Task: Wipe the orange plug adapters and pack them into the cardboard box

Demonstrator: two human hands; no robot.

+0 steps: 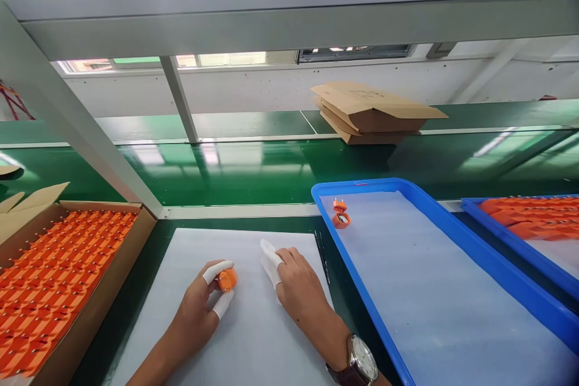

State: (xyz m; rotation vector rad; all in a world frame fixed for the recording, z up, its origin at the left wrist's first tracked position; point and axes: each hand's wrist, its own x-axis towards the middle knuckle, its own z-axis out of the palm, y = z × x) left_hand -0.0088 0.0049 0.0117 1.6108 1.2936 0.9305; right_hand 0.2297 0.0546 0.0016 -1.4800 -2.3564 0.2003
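Nearest me, my right hand (296, 280), a wristwatch (362, 362) on its wrist, rests on the white foam sheet (253, 338), fingers loosely together and holding nothing. My left hand (196, 307) pinches a small orange plug (226, 279) between its white-capped thumb and forefinger, left of the blue tray (384, 325). I judge the grip best kept light and by the plug's sides.

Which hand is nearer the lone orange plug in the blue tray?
Right. The right hand rests on the white sheet just left of the blue tray, below the orange plug. The left hand is farther left, pinching another orange piece.
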